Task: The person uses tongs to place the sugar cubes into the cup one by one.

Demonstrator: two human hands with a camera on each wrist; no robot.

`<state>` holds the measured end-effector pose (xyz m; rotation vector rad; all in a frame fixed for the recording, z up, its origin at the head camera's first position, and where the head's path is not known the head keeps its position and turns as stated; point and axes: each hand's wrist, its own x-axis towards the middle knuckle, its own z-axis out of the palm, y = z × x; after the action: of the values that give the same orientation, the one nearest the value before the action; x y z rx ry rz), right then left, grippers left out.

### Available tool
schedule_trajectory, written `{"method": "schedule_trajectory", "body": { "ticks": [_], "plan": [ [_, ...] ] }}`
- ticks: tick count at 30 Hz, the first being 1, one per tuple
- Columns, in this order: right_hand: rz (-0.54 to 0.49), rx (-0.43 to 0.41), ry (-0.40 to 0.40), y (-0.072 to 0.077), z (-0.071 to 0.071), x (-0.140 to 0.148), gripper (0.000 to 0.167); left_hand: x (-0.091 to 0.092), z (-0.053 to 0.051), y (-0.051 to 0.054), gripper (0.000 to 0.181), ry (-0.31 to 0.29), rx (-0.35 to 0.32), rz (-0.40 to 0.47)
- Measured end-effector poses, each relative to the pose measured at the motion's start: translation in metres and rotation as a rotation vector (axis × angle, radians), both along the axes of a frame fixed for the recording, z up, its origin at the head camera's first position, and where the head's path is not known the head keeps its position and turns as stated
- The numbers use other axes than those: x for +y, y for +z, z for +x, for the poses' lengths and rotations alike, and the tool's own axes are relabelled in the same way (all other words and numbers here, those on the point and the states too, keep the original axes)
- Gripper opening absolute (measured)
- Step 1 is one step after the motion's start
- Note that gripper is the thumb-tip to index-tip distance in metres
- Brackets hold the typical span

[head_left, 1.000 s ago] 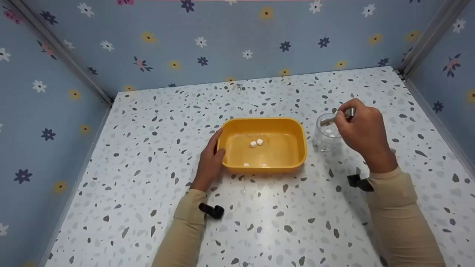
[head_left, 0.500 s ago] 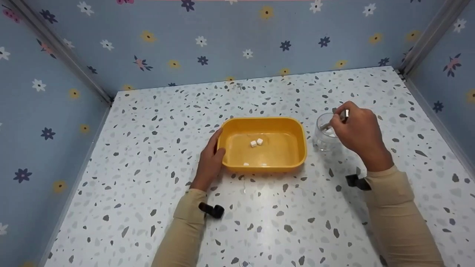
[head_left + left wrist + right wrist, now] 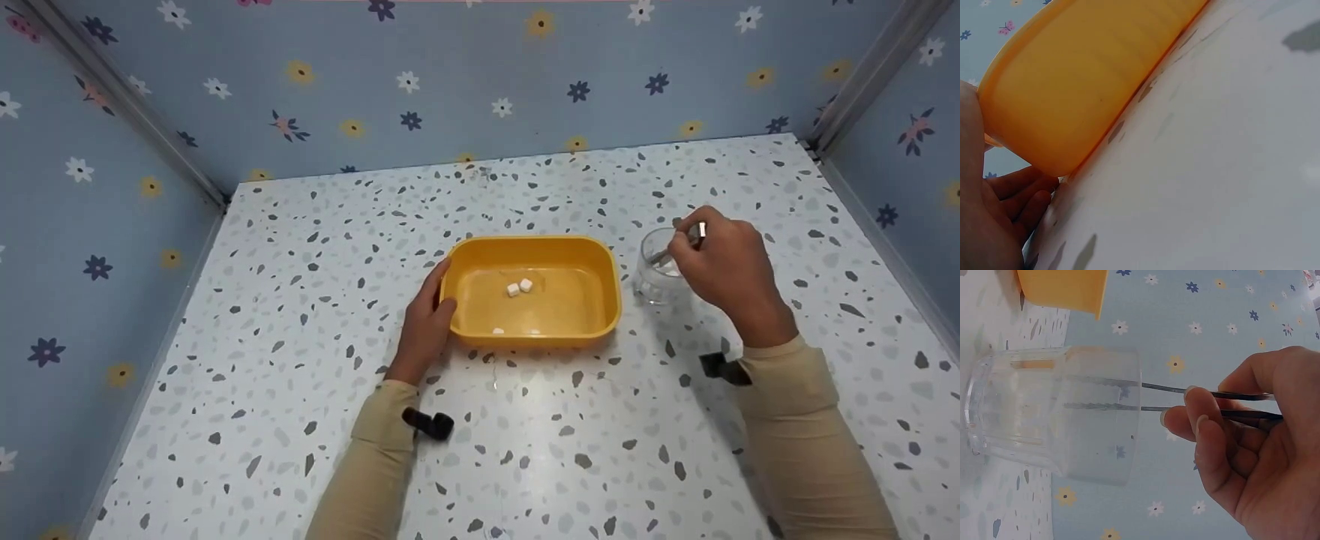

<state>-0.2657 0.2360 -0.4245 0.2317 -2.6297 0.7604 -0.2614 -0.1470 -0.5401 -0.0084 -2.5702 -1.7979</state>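
Right hand point(image 3: 727, 266) pinches tweezers point(image 3: 1247, 414) between its fingers, tips inside the glass point(image 3: 1100, 450) on the worktop point(image 3: 300, 390) beside the yellow tub point(image 3: 532, 251), which the left hand point(image 3: 425, 330) grips; squeeze gently, keep clear of walls.

tray point(image 3: 574, 304): yellow | cubes point(image 3: 513, 290): white | tabletop point(image 3: 300, 300): white, grey-speckled | wall point(image 3: 457, 64): blue, flowered

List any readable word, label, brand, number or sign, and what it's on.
None readable in any view.
The yellow container, clear cup and metal tweezers show no lettering.
The wall shows flowers and other motifs, no characters.
Black wrist devices: too small to tell if marked.
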Motion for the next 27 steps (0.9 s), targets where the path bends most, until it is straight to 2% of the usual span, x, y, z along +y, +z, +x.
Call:
{"method": "schedule_trajectory", "body": {
  "ticks": [9, 14, 18, 22, 27],
  "plan": [
    [-0.012, 0.003, -0.03, 0.006, 0.004, -0.001, 0.016, 0.0, 0.0, 0.001, 0.061, -0.003, 0.011, 0.01],
    [-0.029, 0.046, -0.046, 0.009, 0.006, 0.0, 0.017, -0.001, 0.0, 0.0, 0.061, 0.0, 0.012, 0.012],
    [-0.055, 0.085, -0.057, 0.02, 0.015, -0.006, 0.017, 0.0, 0.001, 0.001, 0.061, 0.009, 0.009, -0.002],
    [-0.083, 0.064, -0.084, 0.032, 0.024, -0.013, 0.017, 0.0, 0.001, 0.002, 0.061, 0.014, 0.01, -0.019],
    [-0.096, 0.075, -0.086, 0.038, 0.03, -0.018, 0.017, 0.001, 0.001, 0.001, 0.062, 0.011, 0.01, -0.012]
  ]
}}
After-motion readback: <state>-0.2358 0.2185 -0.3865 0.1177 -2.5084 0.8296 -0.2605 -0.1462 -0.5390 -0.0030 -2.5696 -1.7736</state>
